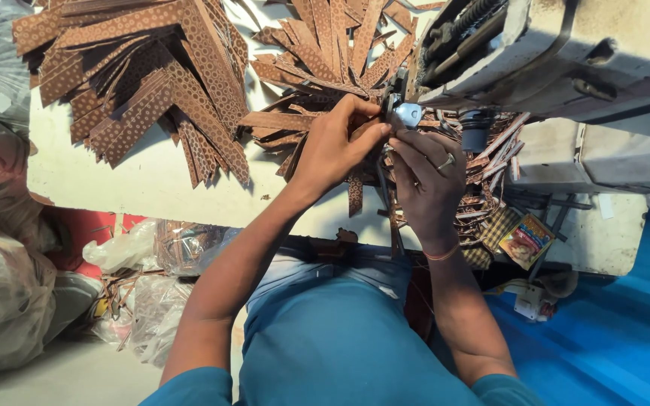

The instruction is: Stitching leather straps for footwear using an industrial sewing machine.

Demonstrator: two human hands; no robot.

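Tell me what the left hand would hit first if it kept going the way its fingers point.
The left hand points right, toward the metal presser foot of the sewing machine. It would probably meet that first, though depth is unclear and the right hand's fingertips sit close below.

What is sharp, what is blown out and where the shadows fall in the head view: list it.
Head view: both hands, left hand and right hand, are sharp at the sewing machine; the white table is brightly lit, nearly washed out; the patterned brown strips cast hard shadows on it; the plastic bags show soft glare; straight edges bow slightly towards the frame's borders.
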